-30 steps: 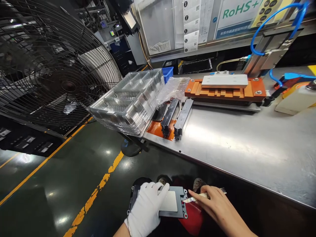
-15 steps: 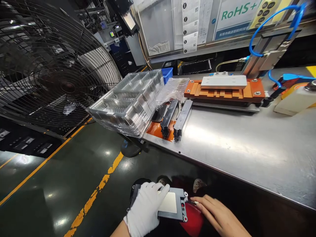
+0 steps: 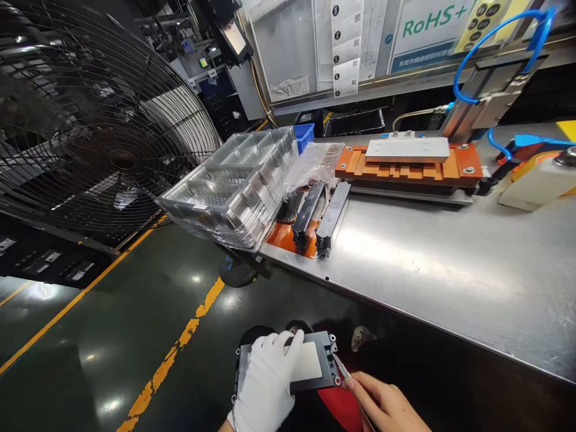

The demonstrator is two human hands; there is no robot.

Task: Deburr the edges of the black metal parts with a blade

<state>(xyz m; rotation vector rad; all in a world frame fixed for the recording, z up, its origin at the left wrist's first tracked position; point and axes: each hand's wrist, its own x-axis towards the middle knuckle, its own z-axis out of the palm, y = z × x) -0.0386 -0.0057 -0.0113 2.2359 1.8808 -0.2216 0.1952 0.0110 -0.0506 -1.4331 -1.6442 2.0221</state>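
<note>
My left hand point(image 3: 269, 379), in a white glove, grips a flat black plastic housing point(image 3: 307, 384) with a pale rectangular panel on its face. Small round mounting eyes stand at the housing's corners, and the glove covers much of its left half. My bare right hand point(image 3: 382, 401) is closed around a slim silver craft knife point(image 3: 344, 369). The pointed blade lies against the notched right end of the housing; whether it touches the plastic I cannot tell. Both hands are low in the view, in front of the bench edge.
On the metal bench point(image 3: 427, 252) lie two long black parts point(image 3: 333, 216) beside an orange sheet point(image 3: 279, 235). Stacked clear trays point(image 3: 234, 186) overhang its left end. An orange fixture point(image 3: 407, 165) stands behind, with a white bottle point(image 3: 535, 183) at right. A large fan point(image 3: 121, 156) is at left.
My right hand has moved left and turned, bringing the knife's blade up to the housing's right end. The housing has shifted slightly up and left in my left hand.
</note>
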